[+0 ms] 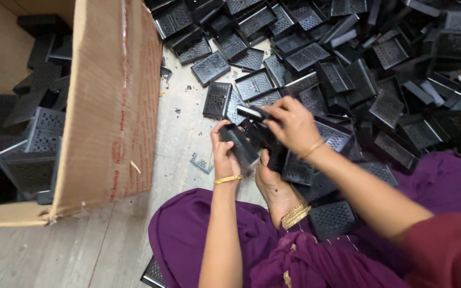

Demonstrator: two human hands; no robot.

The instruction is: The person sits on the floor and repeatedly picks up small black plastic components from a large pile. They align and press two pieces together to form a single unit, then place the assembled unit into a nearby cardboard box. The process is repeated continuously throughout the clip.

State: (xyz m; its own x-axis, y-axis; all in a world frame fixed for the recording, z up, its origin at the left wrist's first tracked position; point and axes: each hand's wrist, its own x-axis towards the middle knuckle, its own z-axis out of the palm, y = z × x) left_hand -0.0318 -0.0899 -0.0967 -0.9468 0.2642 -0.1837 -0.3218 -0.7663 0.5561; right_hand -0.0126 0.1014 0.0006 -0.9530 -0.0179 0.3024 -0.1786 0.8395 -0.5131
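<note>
Two hands meet at the centre of the frame, each clenched on black plastic. The left hand wraps its fingers around a small black perforated plastic tray, held tilted with one end pointing toward the lower right. The right hand comes in from above and pinches a second black plastic piece at its upper edge; the two pieces sit touching or nearly so, and I cannot tell whether they are joined.

Just beneath the hands a bare foot rests on the pale wooden floor, with purple cloth spread across the lower frame. A deep heap of similar black perforated trays fills the upper right and reaches right up to the foot. At the left stands a large brown cardboard box, with more trays lying inside it.

The likely trouble, as I judge it: the tilted tray is gripped only by its sides, so a push from the right hand could twist it loose and drop it onto the foot or into the heap, where it would be lost among identical pieces. Small black chips already lie on the floor, so forcing the thin plastic might snap an edge.
</note>
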